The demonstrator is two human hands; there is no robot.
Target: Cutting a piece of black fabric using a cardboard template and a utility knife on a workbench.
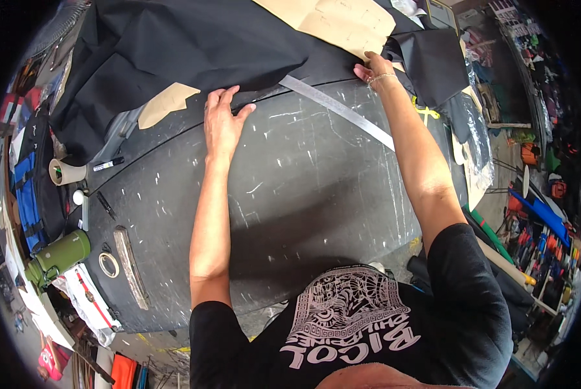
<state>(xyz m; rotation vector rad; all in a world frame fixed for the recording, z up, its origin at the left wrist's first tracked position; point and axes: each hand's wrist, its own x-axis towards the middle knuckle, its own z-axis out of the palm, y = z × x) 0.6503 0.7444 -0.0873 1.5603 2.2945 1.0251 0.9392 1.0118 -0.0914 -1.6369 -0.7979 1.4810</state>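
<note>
Black fabric [174, 39] lies in loose folds over the far part of the dark worktable [290, 168]. My left hand [222, 126] rests at the fabric's near edge, fingers stretched and thumb apart. Farther right, my right hand [376, 69] is at the near corner of a large brown paper pattern [348, 23], its visible fingers apart. A metal ruler [339, 110] slants across the table between my hands, its far end beside the fabric. Left of my left hand, a smaller brown paper piece [166, 105] lies on the fabric.
At the left are a cup [67, 172], a marker [109, 164], a tape roll [109, 264], a worn wooden strip [130, 267] and a green cylindrical container [60, 258]. Folded black material [433, 65] lies at far right. Crowded shelves [536, 259] stand beyond the right edge.
</note>
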